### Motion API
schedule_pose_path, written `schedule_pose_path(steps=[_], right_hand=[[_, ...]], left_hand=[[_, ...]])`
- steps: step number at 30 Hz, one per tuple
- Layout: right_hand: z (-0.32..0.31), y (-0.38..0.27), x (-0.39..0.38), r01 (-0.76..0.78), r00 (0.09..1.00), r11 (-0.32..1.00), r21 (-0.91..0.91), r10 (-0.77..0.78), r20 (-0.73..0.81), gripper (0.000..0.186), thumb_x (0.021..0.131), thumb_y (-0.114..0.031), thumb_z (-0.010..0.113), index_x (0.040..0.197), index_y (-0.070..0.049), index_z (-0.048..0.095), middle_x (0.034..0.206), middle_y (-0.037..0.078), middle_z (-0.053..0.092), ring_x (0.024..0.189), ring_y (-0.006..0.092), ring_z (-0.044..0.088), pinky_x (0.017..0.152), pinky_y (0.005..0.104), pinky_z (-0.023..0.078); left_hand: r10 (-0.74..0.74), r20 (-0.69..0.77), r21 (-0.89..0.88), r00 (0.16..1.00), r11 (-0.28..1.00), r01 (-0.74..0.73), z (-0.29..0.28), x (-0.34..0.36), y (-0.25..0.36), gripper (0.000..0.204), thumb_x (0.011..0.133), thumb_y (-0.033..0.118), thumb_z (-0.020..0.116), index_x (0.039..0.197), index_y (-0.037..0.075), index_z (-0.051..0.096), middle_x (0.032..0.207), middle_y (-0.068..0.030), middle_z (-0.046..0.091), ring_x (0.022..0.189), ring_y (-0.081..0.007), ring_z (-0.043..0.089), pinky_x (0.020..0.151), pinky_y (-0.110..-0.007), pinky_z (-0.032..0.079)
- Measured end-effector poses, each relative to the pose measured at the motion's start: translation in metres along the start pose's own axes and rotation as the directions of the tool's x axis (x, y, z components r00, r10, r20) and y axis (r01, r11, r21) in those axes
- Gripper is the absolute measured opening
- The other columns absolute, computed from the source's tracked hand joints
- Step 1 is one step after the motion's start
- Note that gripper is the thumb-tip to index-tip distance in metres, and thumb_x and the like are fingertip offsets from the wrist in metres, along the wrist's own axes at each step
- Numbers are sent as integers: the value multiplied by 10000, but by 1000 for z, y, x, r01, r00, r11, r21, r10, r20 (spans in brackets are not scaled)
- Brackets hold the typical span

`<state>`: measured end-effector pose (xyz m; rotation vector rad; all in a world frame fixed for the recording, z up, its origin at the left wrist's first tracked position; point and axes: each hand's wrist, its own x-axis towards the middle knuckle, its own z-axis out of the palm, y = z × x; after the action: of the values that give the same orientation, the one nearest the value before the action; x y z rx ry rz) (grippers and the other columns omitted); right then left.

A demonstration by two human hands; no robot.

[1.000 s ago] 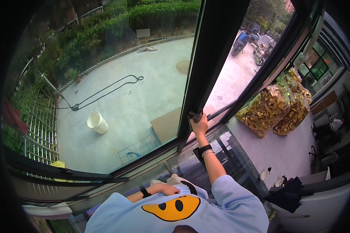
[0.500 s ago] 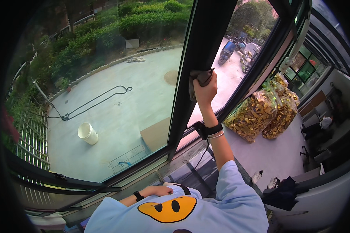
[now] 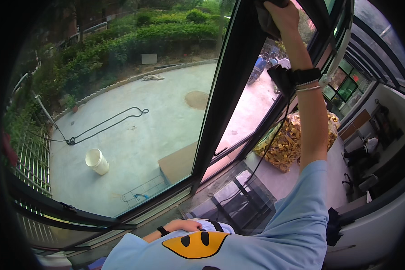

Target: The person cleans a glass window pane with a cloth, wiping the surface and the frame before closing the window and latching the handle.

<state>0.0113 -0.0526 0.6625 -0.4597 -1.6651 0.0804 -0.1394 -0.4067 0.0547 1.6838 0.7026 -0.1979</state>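
Right hand [image 3: 281, 15] clenched on dark cloth [image 3: 266, 20], pressed high against black window frame post [image 3: 229, 90]. Cloth bunched, no clear long axis; hangs below and left of fingers. Left hand [image 3: 186, 225] low by sill, grip unclear.

Soft, even daylight comes through the window glass [image 3: 135, 126] from outside; the paved yard [image 3: 166, 112] beyond is bright and casts almost no hard shadows. A pinkish tint lies over the pane right of the dark window frame [image 3: 225, 103]. The room at far right is dimmer. Fisheye distortion bends the frame and rails, and a black vignette rings the picture. Focus is fairly sharp throughout, softening toward the rim.
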Motion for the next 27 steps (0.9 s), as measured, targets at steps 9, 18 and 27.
schedule_pose_path(steps=[9,18,27], right_hand=[[-3,-90,121,-263,951,938,-227,212,-227,270,782,-178,656,934,44,645,816,148,662,742,238,660,638,337,509],[7,-76,84,-307,909,824,-476,106,-402,531,722,-394,644,1078,-1,615,1029,209,656,1017,353,612,860,425,479],[34,-30,-37,-345,868,871,-350,153,-473,556,641,-340,721,1065,-20,558,939,153,648,875,317,636,766,419,493]], left_hand=[[107,-131,-302,986,943,-143,0,-82,67,345,879,230,556,1164,36,535,1126,-118,579,1046,-185,532,899,-305,397],[125,19,-198,992,973,-119,-9,-38,40,371,885,162,544,1228,27,500,1199,-131,550,1109,-200,513,951,-294,378],[148,96,-127,984,983,-136,3,6,-18,377,914,217,488,1235,20,490,1227,-148,539,1130,-222,496,969,-324,367]])
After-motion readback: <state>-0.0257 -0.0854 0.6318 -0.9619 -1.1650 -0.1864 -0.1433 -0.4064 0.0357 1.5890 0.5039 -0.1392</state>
